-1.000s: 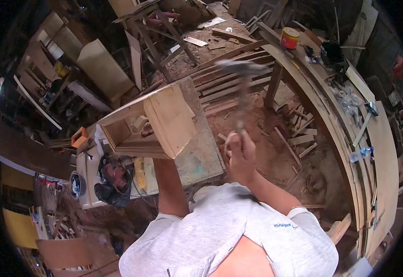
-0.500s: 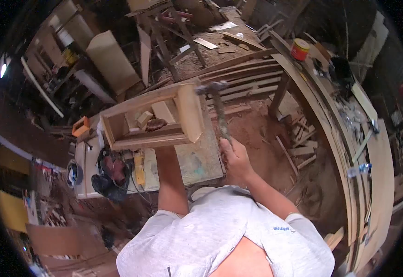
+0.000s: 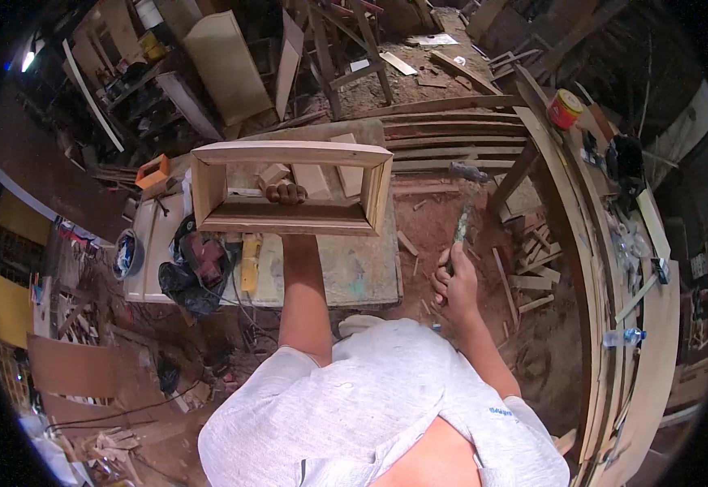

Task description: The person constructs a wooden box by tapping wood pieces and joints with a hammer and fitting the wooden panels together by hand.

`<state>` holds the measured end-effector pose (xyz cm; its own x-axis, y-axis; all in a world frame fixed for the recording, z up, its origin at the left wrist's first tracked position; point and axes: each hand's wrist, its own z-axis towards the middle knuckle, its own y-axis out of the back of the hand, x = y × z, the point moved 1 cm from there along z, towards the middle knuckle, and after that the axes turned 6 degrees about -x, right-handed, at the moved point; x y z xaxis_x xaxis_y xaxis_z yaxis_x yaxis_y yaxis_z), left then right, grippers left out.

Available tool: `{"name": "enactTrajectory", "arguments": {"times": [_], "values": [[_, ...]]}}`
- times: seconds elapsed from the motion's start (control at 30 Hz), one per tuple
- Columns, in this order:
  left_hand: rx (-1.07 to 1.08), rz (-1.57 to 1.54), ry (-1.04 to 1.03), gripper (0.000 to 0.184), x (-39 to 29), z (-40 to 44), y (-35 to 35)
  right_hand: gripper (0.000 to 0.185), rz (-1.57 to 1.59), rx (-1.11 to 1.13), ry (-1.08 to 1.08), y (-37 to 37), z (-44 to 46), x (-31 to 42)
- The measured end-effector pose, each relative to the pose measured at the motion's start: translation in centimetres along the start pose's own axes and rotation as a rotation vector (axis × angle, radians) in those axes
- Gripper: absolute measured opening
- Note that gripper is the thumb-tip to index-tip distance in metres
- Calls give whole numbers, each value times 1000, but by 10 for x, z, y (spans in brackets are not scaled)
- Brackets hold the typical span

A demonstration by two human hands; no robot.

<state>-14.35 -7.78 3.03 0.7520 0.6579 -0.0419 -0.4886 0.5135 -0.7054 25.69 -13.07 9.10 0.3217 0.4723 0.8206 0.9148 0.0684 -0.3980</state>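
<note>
A rectangular wooden frame is held over the bench, its open middle facing the wearer. It is grasped by the left hand: the forearm is passed beneath the near board, and the fingers are curled over that board's inner side. Whether the frame is also touched by the bench cannot be told. To the right, a hammer is gripped by the right hand, with the fingers wrapped around the lower handle. The hammer is held upright, its head at the far end, well apart from the frame.

Through the frame's opening, pale wood blocks can be seen on the bench. Near the left forearm, a yellow tool is placed, and just left of it a dark plastic bag is bunched up. Farther left, a round tub and an orange box are seen.

On the right, long boards are stacked, and a red can with a yellow lid is set at their far end. Between the bench and these boards, wood offcuts are scattered on the reddish floor.
</note>
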Motion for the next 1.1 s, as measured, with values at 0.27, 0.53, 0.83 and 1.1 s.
{"name": "enactTrajectory", "arguments": {"times": [0.27,0.53,0.83,1.1], "values": [[-43,-23,48,39,29,-10,-13,48,-16,242,-166,-48,-11,-7],[-504,71,-8,64,23,-60,29,58,-329,77,221,-42,30,-12],[-1229,156,312,104,-14,-187,-2,46,-597,-25,223,-39,86,-73],[-1528,355,591,104,-87,-275,-34,61,-801,1,121,-17,133,-204]]}}
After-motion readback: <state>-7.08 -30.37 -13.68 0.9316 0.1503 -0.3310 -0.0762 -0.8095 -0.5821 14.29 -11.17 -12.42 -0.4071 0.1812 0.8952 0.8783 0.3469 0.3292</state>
